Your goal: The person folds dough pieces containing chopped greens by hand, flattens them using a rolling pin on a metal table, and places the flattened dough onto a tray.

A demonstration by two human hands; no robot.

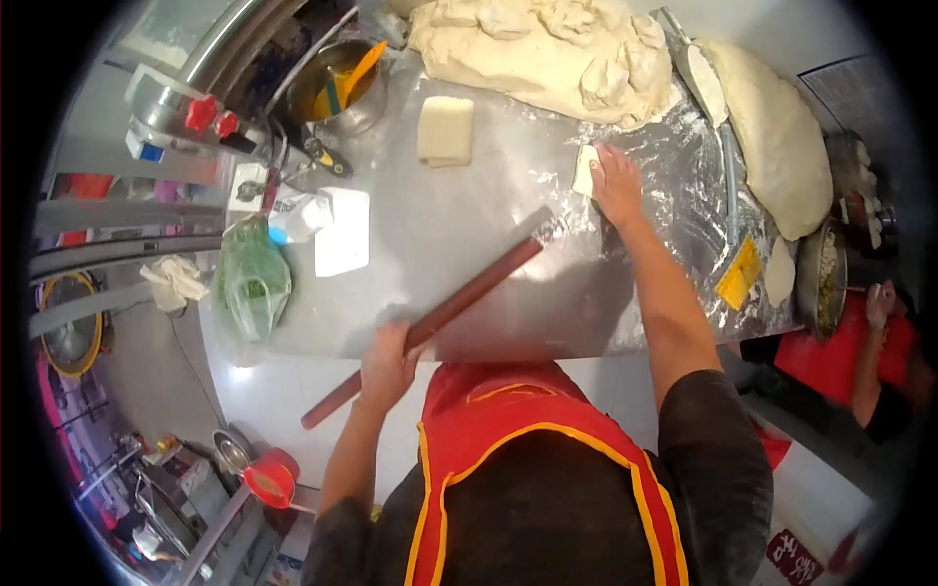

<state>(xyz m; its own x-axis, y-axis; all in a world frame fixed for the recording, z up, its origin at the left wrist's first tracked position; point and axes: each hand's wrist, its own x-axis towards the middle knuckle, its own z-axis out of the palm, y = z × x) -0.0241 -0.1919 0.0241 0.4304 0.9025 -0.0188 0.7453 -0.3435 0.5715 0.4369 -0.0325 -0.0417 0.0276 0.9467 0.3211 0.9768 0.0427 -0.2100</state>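
My left hand (pixel 386 368) is wrapped round a long dark-red rolling pin (pixel 479 290), near its lower part. The pin slants up to the right over the front of the steel table, its upper end floury. My right hand (pixel 618 184) has its fingers closed on a small pale piece of dough (pixel 584 173) at the floured part of the tabletop. To the left lies a folded slab of dough (pixel 446 131). A large lumpy mass of dough (pixel 537 59) spreads along the back. The underside of the piece in my right hand is hidden.
A metal bowl (pixel 366 114) with an orange-handled tool stands at the back left. A green plastic bag (pixel 252 281) is at the left edge. On the right are a large dough mound (pixel 777 137), a yellow scraper (pixel 740 272), a filled pan (pixel 831 278) and another person's hand (pixel 881 303).
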